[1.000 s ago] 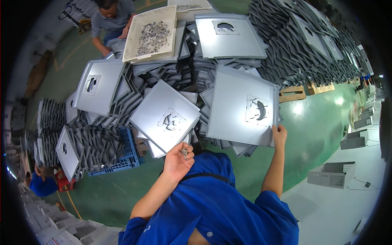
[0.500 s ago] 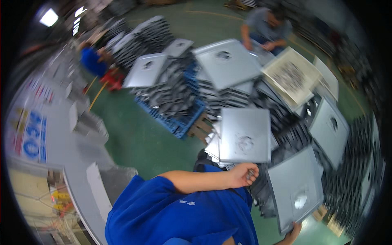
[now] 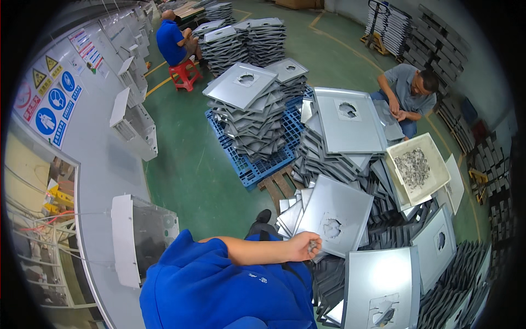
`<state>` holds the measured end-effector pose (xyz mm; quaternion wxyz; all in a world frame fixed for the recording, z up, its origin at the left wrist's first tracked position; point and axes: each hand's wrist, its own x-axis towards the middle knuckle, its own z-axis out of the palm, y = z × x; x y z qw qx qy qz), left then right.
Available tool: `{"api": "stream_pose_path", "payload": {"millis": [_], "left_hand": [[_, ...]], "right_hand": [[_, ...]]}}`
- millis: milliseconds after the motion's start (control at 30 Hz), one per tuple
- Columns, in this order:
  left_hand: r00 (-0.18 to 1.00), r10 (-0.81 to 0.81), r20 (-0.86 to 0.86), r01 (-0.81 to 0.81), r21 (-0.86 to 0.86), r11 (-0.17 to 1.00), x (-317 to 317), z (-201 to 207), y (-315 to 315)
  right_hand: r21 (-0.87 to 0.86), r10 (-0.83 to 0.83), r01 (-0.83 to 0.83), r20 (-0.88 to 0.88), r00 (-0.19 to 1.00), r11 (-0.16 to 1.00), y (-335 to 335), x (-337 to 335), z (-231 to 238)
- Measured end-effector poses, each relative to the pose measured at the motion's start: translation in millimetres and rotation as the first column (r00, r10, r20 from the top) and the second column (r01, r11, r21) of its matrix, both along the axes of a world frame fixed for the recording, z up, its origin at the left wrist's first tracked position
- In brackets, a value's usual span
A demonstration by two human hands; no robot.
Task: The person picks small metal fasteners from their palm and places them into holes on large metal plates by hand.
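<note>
Clutching grey bits [image 3: 313, 246], the left hand [image 3: 303, 247] hovers near a panel [image 3: 346, 204].

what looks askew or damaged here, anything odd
The panel stack on the blue pallet looks askew: its layers are turned at differing angles, corners jutting out. The metal sheet nearest the left hand has a ragged-edged hole, not a clean round one, though that may be normal.

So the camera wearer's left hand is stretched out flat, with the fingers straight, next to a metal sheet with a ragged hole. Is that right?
Not quite: the left hand is curled, with small grey bits in it, as the head view shows. It is indeed next to a metal sheet with a ragged hole.
</note>
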<state>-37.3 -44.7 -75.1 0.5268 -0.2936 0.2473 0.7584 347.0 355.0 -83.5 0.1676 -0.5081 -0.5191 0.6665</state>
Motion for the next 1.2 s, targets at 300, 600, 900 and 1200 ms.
{"api": "stream_pose_path", "payload": {"millis": [300, 600, 900, 1200], "left_hand": [[0.993, 0.115, 0.023, -0.117, 0.134, 0.984, -44.3, -26.8, -68.5], [0.932, 0.347, 0.105, -0.359, 0.131, 0.924, -106.9, -37.4, -157.1], [0.685, 0.670, 0.286, -0.717, 0.102, 0.690, -130.8, -68.7, -244.9], [0.512, 0.779, 0.362, -0.838, 0.010, 0.546, -147.1, -75.8, -290.1]], "right_hand": [[0.330, 0.219, -0.164, -0.135, 0.966, 0.930, -159.5, -164.6, 36.4], [-0.058, 0.386, -0.488, -0.534, 0.752, 0.871, -334.8, -519.4, 134.1], [-0.030, 0.696, -0.775, -0.419, 0.583, 0.631, -475.6, -797.1, 39.1], [-0.142, 0.703, -0.766, -0.320, 0.635, 0.627, -589.8, -939.5, -13.3]]}}
